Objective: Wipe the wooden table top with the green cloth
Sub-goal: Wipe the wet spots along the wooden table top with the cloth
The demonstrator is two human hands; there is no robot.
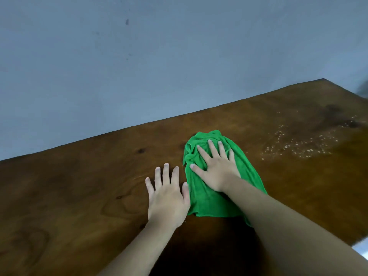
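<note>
Grip: right hand [216,172] flat, fingers spread, pressing green cloth [217,198] mid-desk [69,186] | left hand [168,198] open, just left | pale specks [298,144] far right of cloth, nearer right hand

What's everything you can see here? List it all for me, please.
wooden table top: one, dark brown, fills the lower half of the view
green cloth: one, bright green, rumpled, lying on the table near the middle
pale specks: a scattered patch, whitish, on the table to the right of the cloth
wall: one, grey-blue, behind the table's far edge
left hand: one, flat on the bare wood, beside the cloth
right hand: one, fingers spread, pressing on the cloth
</note>
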